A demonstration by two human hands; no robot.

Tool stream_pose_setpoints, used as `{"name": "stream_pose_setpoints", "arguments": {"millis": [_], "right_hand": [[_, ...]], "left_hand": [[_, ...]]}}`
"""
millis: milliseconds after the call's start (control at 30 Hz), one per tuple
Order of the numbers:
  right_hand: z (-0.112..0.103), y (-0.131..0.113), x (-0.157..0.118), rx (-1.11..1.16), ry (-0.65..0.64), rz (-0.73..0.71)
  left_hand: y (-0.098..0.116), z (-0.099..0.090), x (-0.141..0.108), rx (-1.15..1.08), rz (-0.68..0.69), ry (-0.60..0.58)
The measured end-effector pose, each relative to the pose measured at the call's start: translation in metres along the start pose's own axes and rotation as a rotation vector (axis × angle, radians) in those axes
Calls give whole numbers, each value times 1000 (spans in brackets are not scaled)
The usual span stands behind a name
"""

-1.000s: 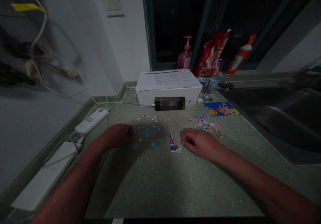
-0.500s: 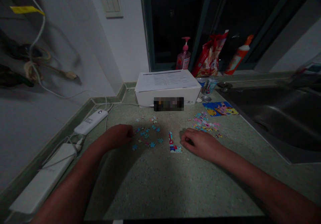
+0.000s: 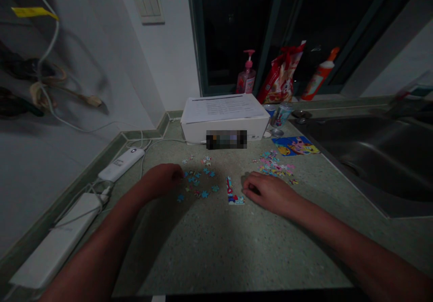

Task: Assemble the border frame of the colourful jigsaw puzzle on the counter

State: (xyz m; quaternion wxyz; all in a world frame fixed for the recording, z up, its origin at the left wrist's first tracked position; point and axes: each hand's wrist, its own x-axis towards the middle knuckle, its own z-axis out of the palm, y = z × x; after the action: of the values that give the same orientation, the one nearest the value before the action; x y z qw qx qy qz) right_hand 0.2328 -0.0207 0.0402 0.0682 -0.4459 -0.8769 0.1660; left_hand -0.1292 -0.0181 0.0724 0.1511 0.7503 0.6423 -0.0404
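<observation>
Puzzle pieces [image 3: 204, 194] lie before a white box [image 3: 194, 131] whose contents are hidden.

We observe a green speckled countertop [image 3: 203, 243] with a matt, stone-like finish. We see a grey metal sink [image 3: 365, 157] with a soft sheen, a translucent pink plastic pump bottle [image 3: 246, 80], a glossy red flexible-film bag [image 3: 283, 74], and a matt white printed paper sheet [image 3: 225, 107]. We note a white power strip [image 3: 54, 241] of smooth, plastic-looking casing.
</observation>
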Motion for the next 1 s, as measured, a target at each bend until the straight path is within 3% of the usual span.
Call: {"name": "stream_pose_setpoints", "arguments": {"millis": [333,1000], "right_hand": [[2,2,0,19,9,0],[2,2,1,5,10,-6]], "left_hand": [[10,13,6,-253,85,120],[22,32,14,-323,85,121]]}}
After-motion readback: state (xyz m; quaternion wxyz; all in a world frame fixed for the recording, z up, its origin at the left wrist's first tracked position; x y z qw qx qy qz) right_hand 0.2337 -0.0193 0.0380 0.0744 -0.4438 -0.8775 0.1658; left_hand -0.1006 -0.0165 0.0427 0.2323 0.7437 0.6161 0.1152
